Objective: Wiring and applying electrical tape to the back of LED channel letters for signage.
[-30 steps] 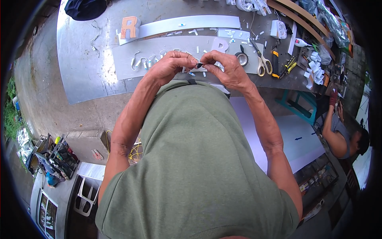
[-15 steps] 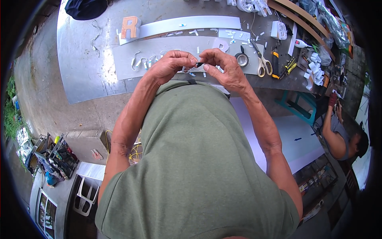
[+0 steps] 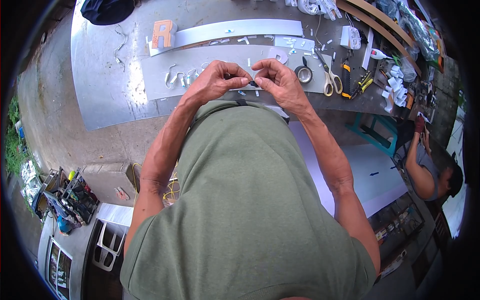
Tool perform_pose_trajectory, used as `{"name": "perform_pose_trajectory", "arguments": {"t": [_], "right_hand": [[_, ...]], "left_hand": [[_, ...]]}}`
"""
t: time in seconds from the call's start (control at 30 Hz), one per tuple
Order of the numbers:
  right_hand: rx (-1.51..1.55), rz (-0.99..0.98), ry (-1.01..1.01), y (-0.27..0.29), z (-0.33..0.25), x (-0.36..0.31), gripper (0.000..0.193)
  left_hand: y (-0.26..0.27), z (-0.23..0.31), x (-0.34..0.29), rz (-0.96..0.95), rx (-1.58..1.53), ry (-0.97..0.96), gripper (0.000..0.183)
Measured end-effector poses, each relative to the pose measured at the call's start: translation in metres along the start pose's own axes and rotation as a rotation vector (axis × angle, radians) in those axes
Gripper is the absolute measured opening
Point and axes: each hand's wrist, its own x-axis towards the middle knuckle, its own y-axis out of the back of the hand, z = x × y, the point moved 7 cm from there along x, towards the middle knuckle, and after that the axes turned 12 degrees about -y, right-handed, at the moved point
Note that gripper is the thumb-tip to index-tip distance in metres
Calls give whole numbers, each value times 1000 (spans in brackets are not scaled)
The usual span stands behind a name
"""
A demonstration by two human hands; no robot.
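Note:
My left hand (image 3: 220, 81) and my right hand (image 3: 284, 86) meet just above the near part of the table. Between their thumbs and fingers is a small black strip (image 3: 253, 84), perhaps tape; its exact form is too small to make out. The left hand pinches one end. On the right, the thumb presses at the other end while the index finger arches above. Left of my hands, a string of small white light modules (image 3: 181, 78) lies on a grey sheet (image 3: 155, 67). A roll of black tape (image 3: 304, 75) lies right of my right hand.
Scissors (image 3: 328, 83) and a yellow-black utility knife (image 3: 346, 80) lie to the right. Farther back are a block letter (image 3: 163, 35), a long white strip (image 3: 240, 31) and scattered white scraps. A teal stool (image 3: 377, 137) stands at right, near another person (image 3: 430, 175).
My right fingers have lifted slightly and shifted, with the thumb now closer to the left fingertips. The black strip has turned a little between them.

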Motion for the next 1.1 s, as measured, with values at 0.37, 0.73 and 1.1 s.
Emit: {"name": "perform_pose_trajectory", "arguments": {"t": [0.37, 0.73, 1.1], "right_hand": [[-261, 21, 106, 4, -17, -7, 23], [-389, 3, 271, -4, -27, -16, 27], [-479, 141, 565, -3, -33, -22, 27]], "left_hand": [[-11, -21, -5, 72, -415, 223, 19], [-25, -25, -11, 77, -886, 420, 11], [-22, -31, -12, 85, -879, 465, 11]]}}
